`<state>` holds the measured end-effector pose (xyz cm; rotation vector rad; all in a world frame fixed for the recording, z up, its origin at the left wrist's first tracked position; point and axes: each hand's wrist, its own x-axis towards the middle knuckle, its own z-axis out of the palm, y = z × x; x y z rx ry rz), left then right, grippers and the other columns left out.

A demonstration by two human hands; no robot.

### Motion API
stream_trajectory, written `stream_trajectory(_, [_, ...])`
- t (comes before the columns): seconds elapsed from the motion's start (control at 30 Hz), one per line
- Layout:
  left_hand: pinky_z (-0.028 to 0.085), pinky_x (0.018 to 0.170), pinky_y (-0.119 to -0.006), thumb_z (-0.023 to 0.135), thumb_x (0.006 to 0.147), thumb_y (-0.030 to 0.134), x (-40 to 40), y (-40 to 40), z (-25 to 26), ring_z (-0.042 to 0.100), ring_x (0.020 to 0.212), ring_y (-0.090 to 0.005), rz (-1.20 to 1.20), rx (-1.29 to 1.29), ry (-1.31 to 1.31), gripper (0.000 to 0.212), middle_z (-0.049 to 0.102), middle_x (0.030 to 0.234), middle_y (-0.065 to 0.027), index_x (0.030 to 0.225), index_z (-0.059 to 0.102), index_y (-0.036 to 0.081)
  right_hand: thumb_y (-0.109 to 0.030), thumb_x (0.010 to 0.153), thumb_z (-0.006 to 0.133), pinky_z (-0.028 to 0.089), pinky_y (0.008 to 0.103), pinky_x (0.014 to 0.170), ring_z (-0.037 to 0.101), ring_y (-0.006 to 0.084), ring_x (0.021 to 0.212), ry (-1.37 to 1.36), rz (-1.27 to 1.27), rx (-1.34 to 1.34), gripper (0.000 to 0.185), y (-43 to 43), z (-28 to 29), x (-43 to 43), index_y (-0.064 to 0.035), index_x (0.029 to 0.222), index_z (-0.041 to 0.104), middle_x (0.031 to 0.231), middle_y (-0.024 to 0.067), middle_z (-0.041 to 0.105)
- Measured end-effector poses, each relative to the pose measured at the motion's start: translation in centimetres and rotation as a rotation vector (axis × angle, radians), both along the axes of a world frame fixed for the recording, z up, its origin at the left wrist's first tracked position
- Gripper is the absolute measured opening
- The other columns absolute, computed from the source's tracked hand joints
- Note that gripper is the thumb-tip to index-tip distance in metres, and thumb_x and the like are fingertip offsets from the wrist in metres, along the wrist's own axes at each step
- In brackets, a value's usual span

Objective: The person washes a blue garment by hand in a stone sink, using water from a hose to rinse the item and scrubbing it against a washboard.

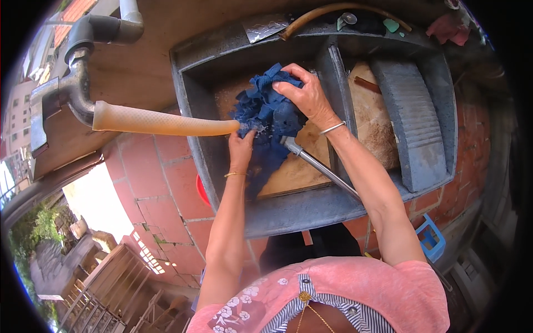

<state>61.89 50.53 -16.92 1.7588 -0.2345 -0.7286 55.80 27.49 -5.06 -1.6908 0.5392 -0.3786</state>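
A bunched, wet blue cloth (270,104) is held up over the left basin of a dark stone sink (287,214). My right hand (306,89) pinches its upper part between thumb and fingers. Lower left, my left hand (242,143) grips the cloth beside the mouth of a pale rubber hose (166,120), where water splashes onto the fabric. The hose is fitted over a metal pipe (81,93). Under the cloth, the end of a metal mop handle (325,166) rests across the sink's front rim. Part of the cloth hangs down into the basin.
Right of the stone divider (342,83) lies a ribbed washboard slab (416,120). A brown curved tube (333,9) and green soap pieces (390,25) lie on the back ledge. A blue plastic stool (432,241) stands at the lower right on red floor tiles (166,208).
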Motion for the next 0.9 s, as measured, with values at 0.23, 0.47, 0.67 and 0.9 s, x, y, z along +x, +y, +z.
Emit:
stream_trajectory(0.23, [0.047,0.091,-0.037,0.069,0.085,0.032,-1.5,-0.6,-1.0,0.061,0.100,-0.0356,0.212,0.396,-0.278,0.065,0.061,0.113,-0.0210,0.129,0.042,-0.008,-0.059,0.081,0.060,0.035,0.0466,0.099,0.047,0.0357,0.119,0.465,0.484,-0.698,0.060,-0.9,-8.2,7.7,-0.0118,0.117,0.064,0.124,0.0172,0.054])
stream_trajectory(0.47, [0.024,0.111,-0.048,0.077,0.072,0.045,-6.1,-5.1,1.9,0.027,0.136,-0.0428,-0.116,0.679,-0.466,0.103,0.028,0.147,-0.0286,0.144,0.022,-0.005,-0.038,0.070,0.073,0.037,0.0432,0.096,0.049,0.0313,0.113,0.206,0.336,-0.669,0.043,2.1,-13.4,2.2,-0.0129,0.104,0.066,0.115,0.0090,0.057])
stream_trajectory(0.67, [0.016,0.113,-0.047,0.058,0.087,0.032,-7.4,-2.3,-3.5,0.027,0.139,-0.0338,0.058,0.512,-0.722,0.062,0.034,0.149,-0.0148,0.138,0.038,0.003,-0.023,0.064,0.071,0.042,0.0354,0.072,0.055,0.0231,0.079,-0.035,0.402,-0.626,0.019,8.1,-7.7,-2.5,-0.0106,0.072,0.058,0.076,0.0061,0.054])
stream_trajectory(0.9, [0.019,0.110,-0.054,0.073,0.075,0.041,-5.6,-5.2,-0.3,0.027,0.136,-0.0424,-0.165,0.703,-0.633,0.090,0.026,0.148,-0.0290,0.141,0.031,-0.004,-0.037,0.073,0.073,0.045,0.0393,0.081,0.062,0.0267,0.090,0.190,0.454,-0.856,0.035,4.2,-13.7,8.8,-0.0138,0.096,0.061,0.101,0.0108,0.059])
